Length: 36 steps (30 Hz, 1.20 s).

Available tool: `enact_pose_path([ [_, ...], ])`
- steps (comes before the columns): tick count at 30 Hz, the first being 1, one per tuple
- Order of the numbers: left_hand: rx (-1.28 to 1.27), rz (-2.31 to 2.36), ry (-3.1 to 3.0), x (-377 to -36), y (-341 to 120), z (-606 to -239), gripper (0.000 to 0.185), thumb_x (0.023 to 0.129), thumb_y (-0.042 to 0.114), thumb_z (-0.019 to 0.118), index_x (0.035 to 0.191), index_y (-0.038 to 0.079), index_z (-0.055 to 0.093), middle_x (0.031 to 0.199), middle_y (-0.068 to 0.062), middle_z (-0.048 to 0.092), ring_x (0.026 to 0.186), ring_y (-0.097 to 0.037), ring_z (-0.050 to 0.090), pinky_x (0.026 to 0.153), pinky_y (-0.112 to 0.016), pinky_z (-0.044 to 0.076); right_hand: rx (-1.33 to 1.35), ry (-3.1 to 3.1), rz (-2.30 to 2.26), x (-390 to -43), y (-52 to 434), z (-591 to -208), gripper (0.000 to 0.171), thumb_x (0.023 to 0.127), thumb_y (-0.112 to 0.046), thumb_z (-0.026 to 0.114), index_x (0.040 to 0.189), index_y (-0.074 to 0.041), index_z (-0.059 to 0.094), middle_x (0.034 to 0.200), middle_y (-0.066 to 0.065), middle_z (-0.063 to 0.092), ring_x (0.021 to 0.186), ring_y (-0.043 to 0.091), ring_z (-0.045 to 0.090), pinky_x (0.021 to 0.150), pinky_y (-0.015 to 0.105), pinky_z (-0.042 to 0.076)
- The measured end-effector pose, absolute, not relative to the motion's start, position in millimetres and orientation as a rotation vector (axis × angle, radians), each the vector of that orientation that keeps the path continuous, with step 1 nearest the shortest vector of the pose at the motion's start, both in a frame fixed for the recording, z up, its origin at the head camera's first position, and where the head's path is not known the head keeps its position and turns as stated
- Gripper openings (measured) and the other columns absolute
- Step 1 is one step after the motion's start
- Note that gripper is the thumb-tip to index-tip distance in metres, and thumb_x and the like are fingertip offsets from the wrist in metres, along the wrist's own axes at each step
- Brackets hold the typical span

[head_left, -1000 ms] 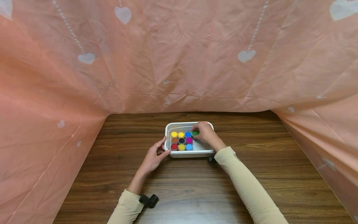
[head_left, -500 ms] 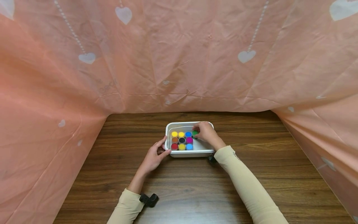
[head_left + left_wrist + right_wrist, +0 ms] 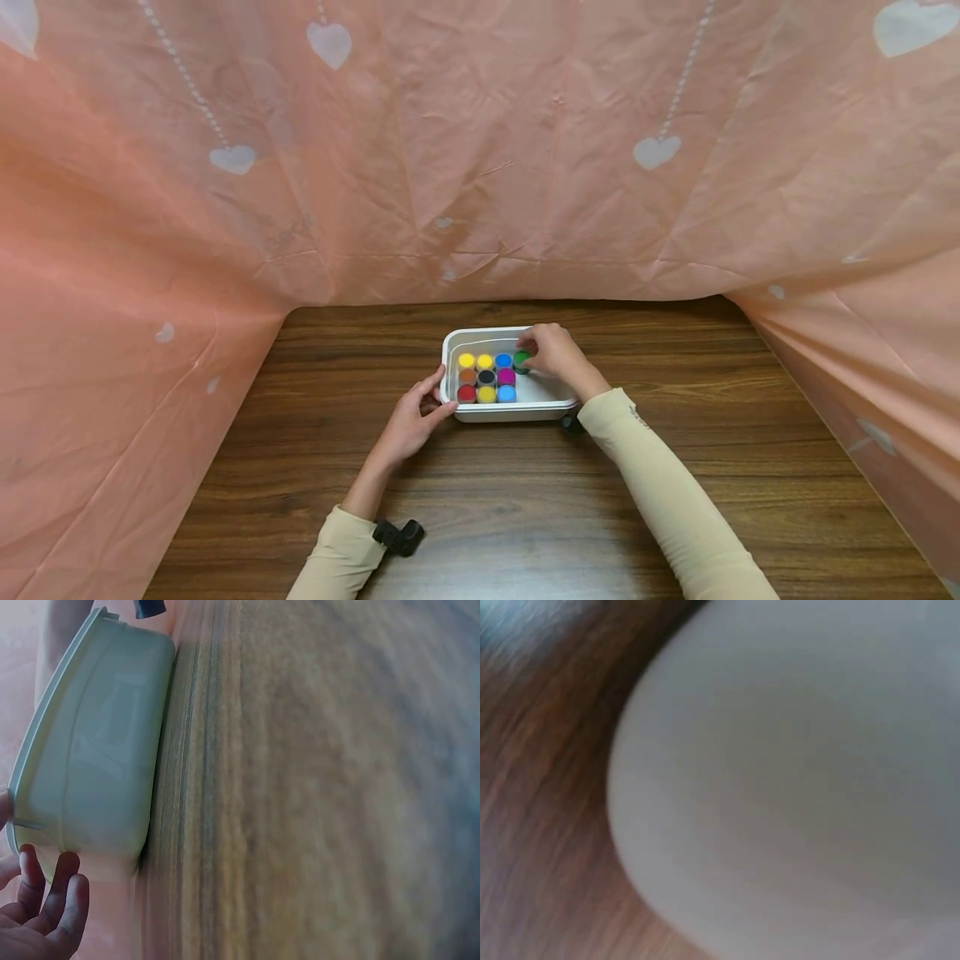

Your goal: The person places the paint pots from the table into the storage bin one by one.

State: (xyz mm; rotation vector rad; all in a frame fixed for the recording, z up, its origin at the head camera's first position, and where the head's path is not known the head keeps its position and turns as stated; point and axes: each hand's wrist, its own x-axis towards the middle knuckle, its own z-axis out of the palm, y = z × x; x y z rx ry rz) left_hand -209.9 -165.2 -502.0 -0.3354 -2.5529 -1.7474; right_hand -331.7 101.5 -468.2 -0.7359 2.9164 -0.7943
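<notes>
A white plastic tray [image 3: 517,412] stands on the table in the head view, with several small paint pots in its left part. Yellow [image 3: 467,361], blue [image 3: 503,361], black [image 3: 487,377] and magenta [image 3: 506,377] lids form rows. My left hand [image 3: 408,423] holds the tray's left end, thumb on the front rim; in the left wrist view its curled fingers [image 3: 54,900] meet the tray's outer wall. Inside the tray, my right hand [image 3: 553,348] pinches a green paint pot [image 3: 521,359] beside the blue one, at the right end of the back row. Only the tray's blurred wall [image 3: 780,787] fills most of the right wrist view.
A brown wood-grain table [image 3: 480,492] lies under the tray. Pink cloth [image 3: 480,167] printed with hearts hangs behind and on both sides. Black wrist cameras sit at the left wrist [image 3: 399,537] and right wrist [image 3: 572,423].
Slightly more of the green lid shows between my right fingers, which have shifted a little to the right. The tray, the other pots and my left hand stay in place.
</notes>
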Motion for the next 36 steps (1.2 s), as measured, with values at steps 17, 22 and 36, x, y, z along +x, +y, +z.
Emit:
enact_pose_path([
  [17, -0.371, -1.762, -2.594, -194, -159, -468, 0.062, 0.091, 0.009, 0.065, 0.145, -0.003, 0.035, 0.105, -0.024, 0.051, 0.097, -0.030, 0.053, 0.090, -0.044, 0.049, -0.696, 2.798, -1.019, -328, 116, -459, 0.032, 0.076, -0.003, 0.080, 0.107, -0.001, 0.071, 0.099, 0.014, 0.070, 0.089, 0.025, 0.067, 0.077, 0.034, 0.056],
  [22, -0.374, -1.775, -2.590, -193, -158, -467, 0.063, 0.092, 0.010, 0.064, 0.146, -0.002, 0.035, 0.106, -0.025, 0.051, 0.098, -0.031, 0.053, 0.090, -0.045, 0.048, -0.728, 2.801, -1.034, -326, 122, -455, 0.033, 0.076, -0.003, 0.079, 0.108, -0.002, 0.071, 0.101, 0.015, 0.070, 0.091, 0.028, 0.067, 0.078, 0.036, 0.056],
  [36, -0.382, -1.763, -2.573, -192, -158, -467, 0.062, 0.091, 0.008, 0.065, 0.145, -0.003, 0.036, 0.105, -0.022, 0.051, 0.096, -0.030, 0.054, 0.088, -0.041, 0.050, -0.842, 2.864, -1.079, -317, 142, -451, 0.029, 0.077, -0.006, 0.079, 0.105, -0.003, 0.072, 0.099, 0.013, 0.068, 0.093, 0.029, 0.066, 0.083, 0.045, 0.054],
])
